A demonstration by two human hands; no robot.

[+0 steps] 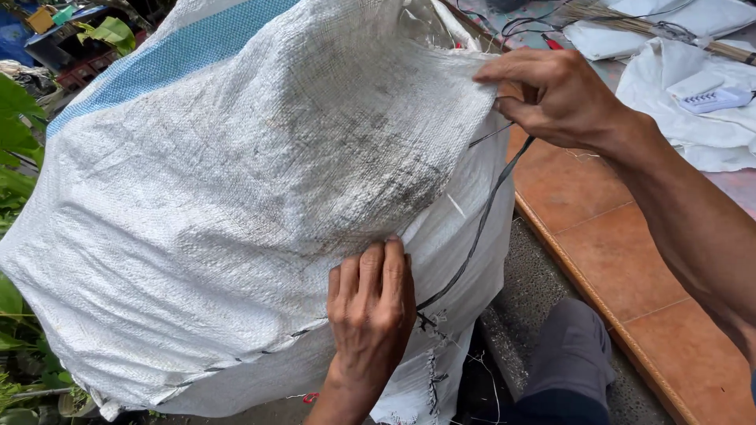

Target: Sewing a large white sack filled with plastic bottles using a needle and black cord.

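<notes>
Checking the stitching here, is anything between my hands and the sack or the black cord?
Nothing visible. The left hand lies flat on the sack beside the black cord. The right hand pinches the sack's upper edge, where the cord runs up to it.

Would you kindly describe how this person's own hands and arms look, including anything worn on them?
Both are bare: the left hand and right hand show no gloves, rings or watch, and the right forearm is uncovered, with no sleeve in view. The nails are short.
</notes>
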